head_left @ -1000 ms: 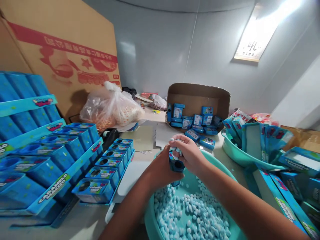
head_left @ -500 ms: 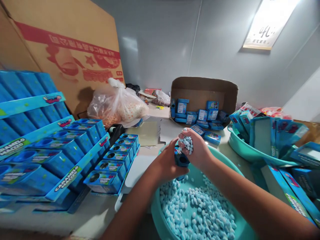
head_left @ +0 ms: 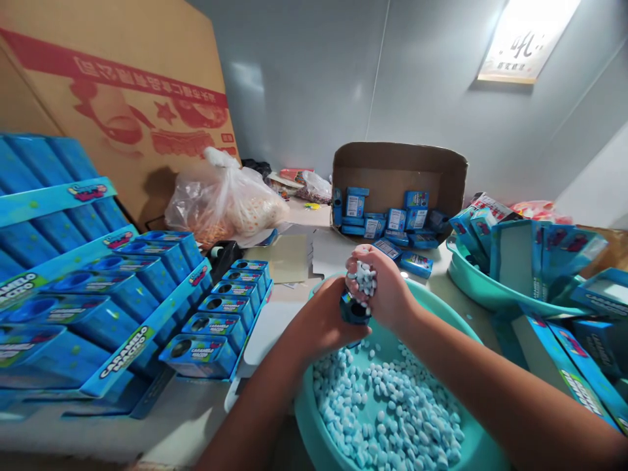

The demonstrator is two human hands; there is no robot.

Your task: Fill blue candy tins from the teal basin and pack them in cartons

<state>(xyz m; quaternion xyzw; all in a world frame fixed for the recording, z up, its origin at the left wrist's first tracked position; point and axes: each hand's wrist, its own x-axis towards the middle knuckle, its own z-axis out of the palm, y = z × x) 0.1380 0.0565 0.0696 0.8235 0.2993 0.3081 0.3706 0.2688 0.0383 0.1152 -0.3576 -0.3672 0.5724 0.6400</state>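
Note:
Over the turquoise basin [head_left: 307, 418] I hold a small blue candy box [head_left: 354, 310] in my left hand [head_left: 326, 317], fingers wrapped round it. Cupped just above it, my right hand [head_left: 387, 288] is closed round a handful of pale blue candies [head_left: 364, 278]. Some of them hang at the top of the box; its opening is partly hidden by my fingers. Loose pale blue candies [head_left: 402, 412] cover much of the basin's bottom. To the left, several blue boxes [head_left: 203, 353] with round holes on top stand in a row in a display tray.
Stacked display trays [head_left: 122, 350] of blue boxes fill the left. Behind them stand a large carton [head_left: 147, 85] and a tied plastic bag [head_left: 235, 203]. An open cardboard box [head_left: 402, 173] with small blue boxes is at the back. A second basin [head_left: 483, 288] holds folded packaging at right.
My right hand has tipped slightly, and the candies in it now sit lower, against the top of the box. The view has shifted slightly; both hands stay over the basin.

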